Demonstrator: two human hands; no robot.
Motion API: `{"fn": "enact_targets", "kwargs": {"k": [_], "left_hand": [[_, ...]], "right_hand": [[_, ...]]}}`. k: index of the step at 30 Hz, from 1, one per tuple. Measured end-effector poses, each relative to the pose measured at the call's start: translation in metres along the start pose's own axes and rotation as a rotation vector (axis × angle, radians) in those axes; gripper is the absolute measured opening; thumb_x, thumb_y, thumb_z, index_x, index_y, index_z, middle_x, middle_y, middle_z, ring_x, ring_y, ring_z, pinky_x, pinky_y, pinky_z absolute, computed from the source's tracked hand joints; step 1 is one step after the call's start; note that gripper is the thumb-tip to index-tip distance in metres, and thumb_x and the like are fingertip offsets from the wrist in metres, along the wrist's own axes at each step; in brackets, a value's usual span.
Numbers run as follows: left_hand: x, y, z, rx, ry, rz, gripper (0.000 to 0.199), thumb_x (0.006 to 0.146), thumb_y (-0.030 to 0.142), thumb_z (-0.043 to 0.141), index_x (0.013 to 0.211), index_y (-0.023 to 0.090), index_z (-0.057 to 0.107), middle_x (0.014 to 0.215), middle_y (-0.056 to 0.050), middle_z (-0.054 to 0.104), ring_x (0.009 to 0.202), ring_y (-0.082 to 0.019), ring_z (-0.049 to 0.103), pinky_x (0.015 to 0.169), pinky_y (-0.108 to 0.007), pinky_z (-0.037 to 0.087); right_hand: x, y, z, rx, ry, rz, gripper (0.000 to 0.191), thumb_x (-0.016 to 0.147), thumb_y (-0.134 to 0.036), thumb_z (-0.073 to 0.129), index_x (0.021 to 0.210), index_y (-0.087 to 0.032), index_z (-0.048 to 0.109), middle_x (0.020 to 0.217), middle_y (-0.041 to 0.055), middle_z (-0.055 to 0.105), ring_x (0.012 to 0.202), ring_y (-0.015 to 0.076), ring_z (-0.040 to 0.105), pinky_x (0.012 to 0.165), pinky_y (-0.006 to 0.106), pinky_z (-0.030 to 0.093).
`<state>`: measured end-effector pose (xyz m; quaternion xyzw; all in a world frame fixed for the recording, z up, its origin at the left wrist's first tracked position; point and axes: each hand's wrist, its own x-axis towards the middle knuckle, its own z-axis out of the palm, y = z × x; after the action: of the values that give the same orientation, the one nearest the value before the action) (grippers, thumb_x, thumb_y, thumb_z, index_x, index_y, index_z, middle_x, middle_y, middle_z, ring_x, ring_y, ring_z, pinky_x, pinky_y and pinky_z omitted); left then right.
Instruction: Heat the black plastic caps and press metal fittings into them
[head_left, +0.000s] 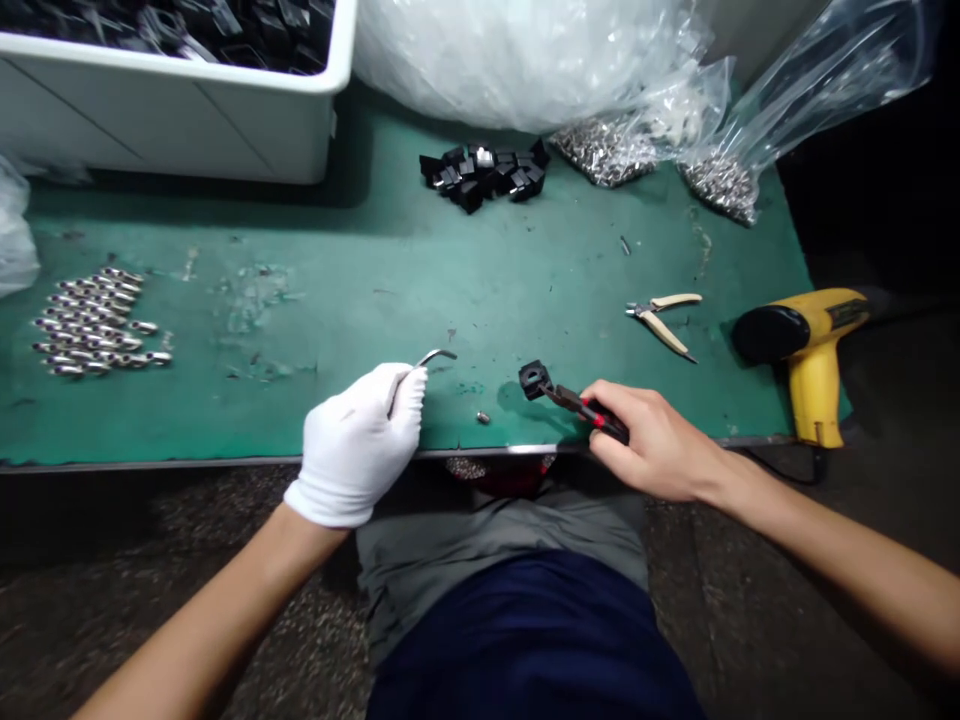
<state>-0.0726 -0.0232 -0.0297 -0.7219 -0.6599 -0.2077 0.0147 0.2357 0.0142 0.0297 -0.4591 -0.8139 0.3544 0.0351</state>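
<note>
My left hand [360,435], in a white glove, is closed around a thin metal tool with a bent tip [436,354]. The rest of that tool is hidden in the glove. My bare right hand [649,435] grips pliers [589,405] with red and dark handles. Held at the jaws of the pliers is a small black plastic part [535,379] with an opening in it, raised over the table edge. Between my hands a small metal fitting [482,417] lies on the green mat [337,270].
Several metal fittings [97,320] lie in rows at left. Behind are a white bin [225,120] of black parts, a pile of black plastic pieces [484,172] and plastic bags [720,185] of metal pieces. Cream-handled pliers [660,320] and a yellow heat gun [814,350] lie at right.
</note>
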Motion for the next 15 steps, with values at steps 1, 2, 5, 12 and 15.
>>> {"fn": "enact_targets", "kwargs": {"k": [1, 2, 5, 12, 15], "left_hand": [[-0.0018, -0.0011, 0.0028, 0.035, 0.034, 0.008, 0.019, 0.101, 0.031, 0.051, 0.100, 0.020, 0.065, 0.092, -0.003, 0.075, 0.074, -0.018, 0.067, 0.068, -0.028, 0.041], [-0.0036, -0.0019, 0.0053, 0.067, 0.054, 0.017, 0.016, 0.100, 0.031, 0.053, 0.100, 0.021, 0.066, 0.091, -0.003, 0.075, 0.073, -0.019, 0.067, 0.065, -0.029, 0.040], [-0.0079, -0.0030, 0.0103, 0.125, 0.043, 0.063, 0.014, 0.098, 0.033, 0.058, 0.099, 0.023, 0.066, 0.089, -0.001, 0.076, 0.069, -0.019, 0.066, 0.060, -0.031, 0.036], [-0.0102, -0.0028, 0.0115, 0.126, 0.048, 0.100, 0.013, 0.096, 0.035, 0.061, 0.099, 0.024, 0.067, 0.086, 0.000, 0.076, 0.067, -0.019, 0.065, 0.057, -0.033, 0.034], [-0.0102, -0.0013, 0.0112, 0.124, 0.073, 0.087, 0.014, 0.094, 0.034, 0.064, 0.102, 0.024, 0.068, 0.085, 0.000, 0.075, 0.069, -0.019, 0.066, 0.058, -0.033, 0.035]], "right_hand": [[-0.0003, 0.0005, 0.0007, 0.022, 0.015, -0.019, 0.015, 0.082, -0.011, 0.054, 0.094, -0.019, 0.053, 0.077, -0.0039, 0.050, 0.068, 0.0127, 0.043, 0.066, 0.027, 0.033], [-0.0005, 0.0009, 0.0011, 0.039, 0.024, -0.029, 0.015, 0.082, -0.011, 0.054, 0.094, -0.019, 0.052, 0.077, -0.0039, 0.049, 0.068, 0.0127, 0.042, 0.066, 0.027, 0.033], [-0.0002, 0.0014, 0.0017, 0.070, 0.015, -0.029, 0.016, 0.082, -0.009, 0.054, 0.094, -0.019, 0.051, 0.078, -0.0041, 0.049, 0.069, 0.0126, 0.043, 0.066, 0.026, 0.033], [0.0043, 0.0013, 0.0029, 0.126, -0.027, -0.031, 0.018, 0.081, -0.008, 0.053, 0.094, -0.020, 0.050, 0.079, -0.0050, 0.049, 0.071, 0.0121, 0.042, 0.067, 0.026, 0.033], [0.0045, 0.0020, 0.0029, 0.114, -0.028, -0.016, 0.018, 0.082, -0.008, 0.053, 0.094, -0.020, 0.050, 0.079, -0.0050, 0.050, 0.071, 0.0122, 0.043, 0.067, 0.027, 0.034]]}}
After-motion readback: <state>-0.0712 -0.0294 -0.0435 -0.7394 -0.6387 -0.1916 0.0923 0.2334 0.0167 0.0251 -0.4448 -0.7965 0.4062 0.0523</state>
